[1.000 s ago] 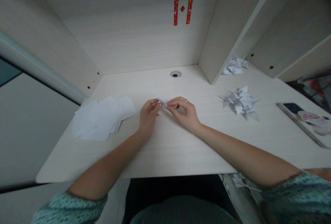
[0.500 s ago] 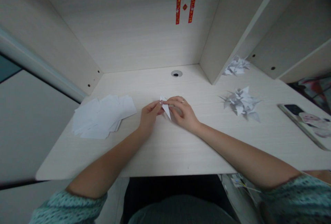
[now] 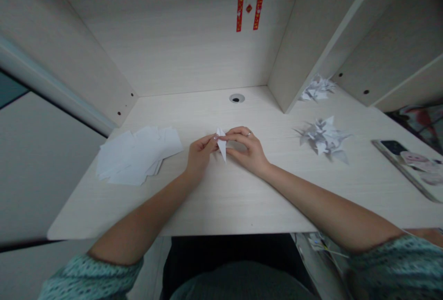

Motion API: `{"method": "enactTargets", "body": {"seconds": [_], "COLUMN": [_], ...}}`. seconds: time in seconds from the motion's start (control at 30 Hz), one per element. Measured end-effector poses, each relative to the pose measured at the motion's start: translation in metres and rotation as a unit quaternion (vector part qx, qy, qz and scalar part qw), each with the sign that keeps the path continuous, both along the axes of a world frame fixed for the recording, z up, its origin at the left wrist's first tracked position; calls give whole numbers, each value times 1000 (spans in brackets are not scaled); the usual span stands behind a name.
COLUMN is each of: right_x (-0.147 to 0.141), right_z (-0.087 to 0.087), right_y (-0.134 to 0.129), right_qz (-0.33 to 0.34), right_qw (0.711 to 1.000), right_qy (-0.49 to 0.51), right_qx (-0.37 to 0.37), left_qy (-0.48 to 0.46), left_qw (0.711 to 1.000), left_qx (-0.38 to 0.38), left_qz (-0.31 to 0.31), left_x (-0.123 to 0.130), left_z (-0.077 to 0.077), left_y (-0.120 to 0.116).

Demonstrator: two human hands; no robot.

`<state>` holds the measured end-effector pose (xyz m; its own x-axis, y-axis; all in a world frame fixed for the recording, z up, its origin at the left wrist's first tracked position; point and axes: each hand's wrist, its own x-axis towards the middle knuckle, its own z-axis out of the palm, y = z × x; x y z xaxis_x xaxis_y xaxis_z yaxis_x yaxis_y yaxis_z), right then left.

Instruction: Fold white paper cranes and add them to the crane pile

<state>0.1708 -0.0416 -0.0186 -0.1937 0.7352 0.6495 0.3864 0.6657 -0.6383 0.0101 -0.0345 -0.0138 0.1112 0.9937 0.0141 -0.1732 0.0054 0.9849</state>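
Between my two hands, over the middle of the white desk, is a small folded white paper (image 3: pixel 222 147) with a narrow point directed toward the desk's front edge. My left hand (image 3: pixel 200 154) pinches its left side between thumb and fingers. On the other side, my right hand (image 3: pixel 249 151), with a ring on one finger, touches the paper's upper right with its fingertips, the fingers curved round. White paper sheets (image 3: pixel 133 154) lie in a loose, overlapping stack to the left. To the right sits a pile of folded white paper pieces (image 3: pixel 323 137).
Behind the upright divider (image 3: pixel 294 60) lies a second pile of folded papers (image 3: pixel 318 88). A phone (image 3: pixel 411 164) rests at the desk's right. A round cable hole (image 3: pixel 237 99) is near the back panel, which bears red stickers (image 3: pixel 239 14).
The folded paper has turned slightly, so its point now hangs straighter toward the front edge. The fingers of my right hand have shifted a little and bend more.
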Motion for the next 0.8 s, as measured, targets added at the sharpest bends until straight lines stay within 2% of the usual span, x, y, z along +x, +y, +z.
{"method": "enactTargets", "body": {"seconds": [0.23,0.57,0.8], "right_x": [2,2,-2], "right_z": [-2,-4,-7], "right_y": [0,1,4], "right_qz": [-22,-12,-30], "right_qw": [999,1000,996], "right_qy": [-21,-23,58], "right_qx": [10,0,-59], "left_qy": [7,48,42], "left_qw": [1000,999,999], "left_qx": [-13,-4,-2], "left_qz": [8,9,-3], "left_x": [1,0,2], "left_z": [0,-2,2], "left_y": [0,2,-2]}}
